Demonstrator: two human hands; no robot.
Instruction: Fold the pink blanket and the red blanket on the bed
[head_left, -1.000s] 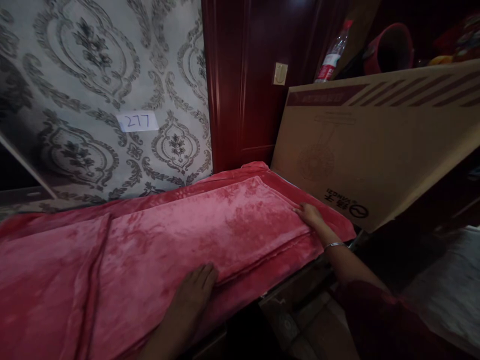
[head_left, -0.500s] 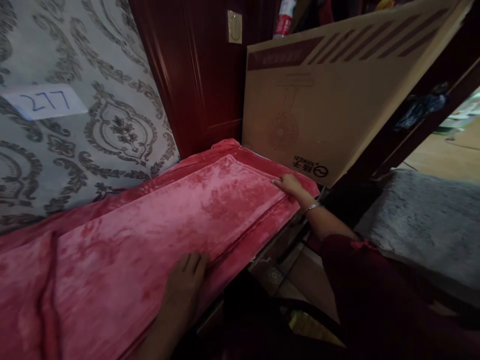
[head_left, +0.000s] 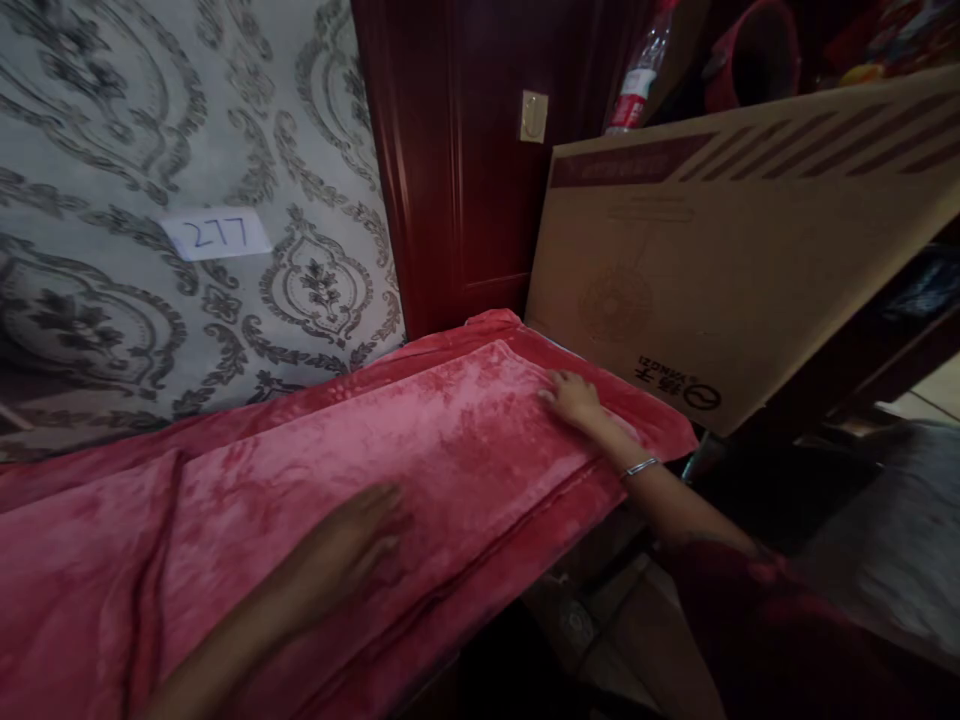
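Observation:
A folded pink-red plush blanket lies lengthwise on a red cover, with a raised fold across its left part. My left hand is over the middle of the blanket, palm down and fingers stretched out; whether it presses on the cloth or hovers just above is hard to tell. At the blanket's far right corner rests my right hand, its fingers spread on the plush. A silver bracelet circles the right wrist. Neither hand grips anything that I can see.
A large cardboard box stands against the right end of the bed-like surface, with a plastic bottle behind its top edge. Patterned wallpaper with a paper marked 277 borders the far side. Grey fluffy fabric lies at right.
My left hand has moved from the near edge further in over the blanket's middle. My right hand stays near the far right corner, fingers now more spread. The view has shifted.

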